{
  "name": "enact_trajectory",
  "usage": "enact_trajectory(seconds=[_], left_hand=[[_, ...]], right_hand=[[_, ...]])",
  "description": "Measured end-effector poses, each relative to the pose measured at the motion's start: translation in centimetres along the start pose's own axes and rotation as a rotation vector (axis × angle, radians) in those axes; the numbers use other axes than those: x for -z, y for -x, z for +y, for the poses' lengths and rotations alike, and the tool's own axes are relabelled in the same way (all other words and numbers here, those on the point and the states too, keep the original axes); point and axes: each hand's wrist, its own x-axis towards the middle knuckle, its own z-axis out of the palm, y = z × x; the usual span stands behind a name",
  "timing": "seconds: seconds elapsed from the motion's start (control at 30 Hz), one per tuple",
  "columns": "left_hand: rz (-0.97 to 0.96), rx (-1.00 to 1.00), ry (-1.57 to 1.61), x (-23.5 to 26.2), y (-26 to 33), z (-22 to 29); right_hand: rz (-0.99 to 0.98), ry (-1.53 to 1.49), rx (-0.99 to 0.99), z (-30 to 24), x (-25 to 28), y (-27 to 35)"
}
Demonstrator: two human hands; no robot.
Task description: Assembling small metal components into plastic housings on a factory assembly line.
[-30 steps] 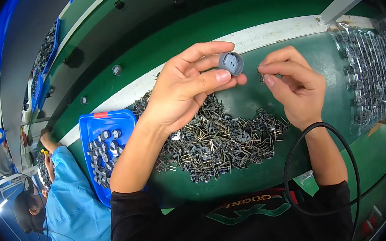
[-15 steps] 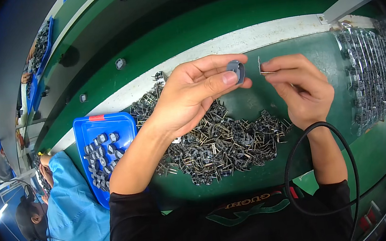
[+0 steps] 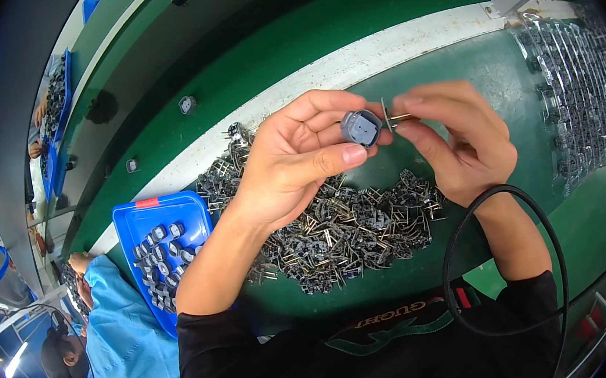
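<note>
My left hand (image 3: 299,152) grips a grey plastic housing (image 3: 362,129), round with a hollow front that faces right and toward me. Close beside it, my right hand (image 3: 460,135) pinches a small circuit board with metal pins (image 3: 387,115). The board stands on edge at the housing's right side, its pins pointing into my right fingers. Whether board and housing touch I cannot tell. Below both hands lies a heap of pinned circuit boards (image 3: 345,236) on the green bench (image 3: 484,89).
At the left, a blue tray (image 3: 127,233) holds several grey housings (image 3: 159,259). Clear plastic trays of parts (image 3: 574,101) are stacked at the right. A black cable (image 3: 448,270) loops by my right forearm. Beyond the white rail (image 3: 378,63) runs a green conveyor (image 3: 290,65). A co-worker in blue (image 3: 122,326) sits left.
The circuit board in my right hand has come left, up to the housing. My left hand has turned the housing so its hollow front shows more. The view has shifted slightly.
</note>
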Motion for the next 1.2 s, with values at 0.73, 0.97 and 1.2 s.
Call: enact_trajectory(seconds=[0.73,0.97,1.2], left_hand=[[0.14,-0.08,-0.389,-1.3,0.4,-1.3],[0.163,-0.137,-0.412,-1.7,0.5,-1.2],[0.236,-0.117,-0.495,-2.4,0.7,-0.7]], right_hand=[[-0.129,0.235,0.023,-2.0,-0.4,0.3],[-0.182,0.321,0.058,-2.6,-0.4,0.7],[-0.102,0.352,0.177,-1.8,-2.0,1.3]])
